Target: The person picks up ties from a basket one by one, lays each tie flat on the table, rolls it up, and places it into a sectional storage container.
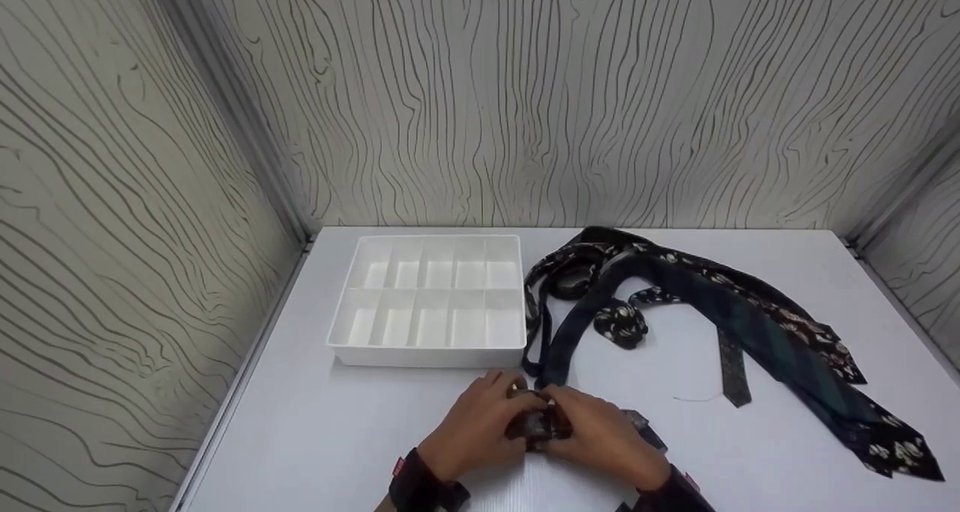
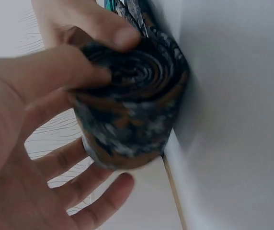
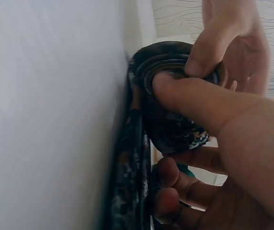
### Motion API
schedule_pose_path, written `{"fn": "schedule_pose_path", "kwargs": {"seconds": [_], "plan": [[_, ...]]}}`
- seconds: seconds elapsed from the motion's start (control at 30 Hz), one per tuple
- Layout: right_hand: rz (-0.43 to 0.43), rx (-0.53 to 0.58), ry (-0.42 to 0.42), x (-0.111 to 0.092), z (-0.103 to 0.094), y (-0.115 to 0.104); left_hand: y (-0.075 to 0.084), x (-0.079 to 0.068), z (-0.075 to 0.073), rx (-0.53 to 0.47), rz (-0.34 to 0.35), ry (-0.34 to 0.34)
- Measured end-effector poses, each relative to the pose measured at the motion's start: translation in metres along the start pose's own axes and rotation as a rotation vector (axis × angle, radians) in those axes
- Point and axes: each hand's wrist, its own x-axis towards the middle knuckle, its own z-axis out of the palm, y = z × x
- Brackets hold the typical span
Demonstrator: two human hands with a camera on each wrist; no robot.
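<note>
A dark patterned necktie (image 1: 536,426), wound into a thick coil, stands on the white table between both hands. My left hand (image 1: 480,426) grips the coil from its left side, and in the left wrist view the thumb lies on the spiral edge of the rolled necktie (image 2: 127,122). From the other side my right hand (image 1: 604,437) holds the same coil, its thumb over the spiral and its fingers around the side. An unrolled tail (image 3: 127,177) runs from the coil along the table, partly hidden under the right hand.
A white divided tray (image 1: 427,356) stands behind the left hand. Several loose neckties (image 1: 780,347) sprawl across the right side, beside a floral tie's coiled part (image 1: 621,324). A narrow tie end (image 1: 735,369) lies near a thin thread (image 1: 697,399).
</note>
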Motion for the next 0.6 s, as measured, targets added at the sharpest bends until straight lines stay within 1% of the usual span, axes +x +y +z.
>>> {"fn": "schedule_pose_path", "kwargs": {"seconds": [0.13, 0.2, 0.3, 0.47, 0.6], "plan": [[-0.006, -0.023, 0.028, 0.0003, 0.0008, 0.0011, 0.0012, -0.0005, -0.0011, -0.005, 0.005, -0.008], [0.004, -0.004, 0.023, 0.0003, 0.0009, 0.0012, 0.0016, 0.0001, -0.0009, 0.008, 0.015, -0.005], [-0.013, 0.014, 0.008, 0.0001, 0.0020, -0.0004, 0.0023, 0.0009, -0.0002, 0.031, 0.029, -0.002], [-0.033, 0.019, 0.010, 0.0008, 0.0041, -0.0030, 0.0027, -0.0007, 0.0004, 0.073, 0.033, 0.017], [-0.015, 0.063, -0.003, 0.0015, 0.0037, -0.0044, 0.0024, -0.0017, 0.0009, 0.100, 0.046, 0.043]]}}
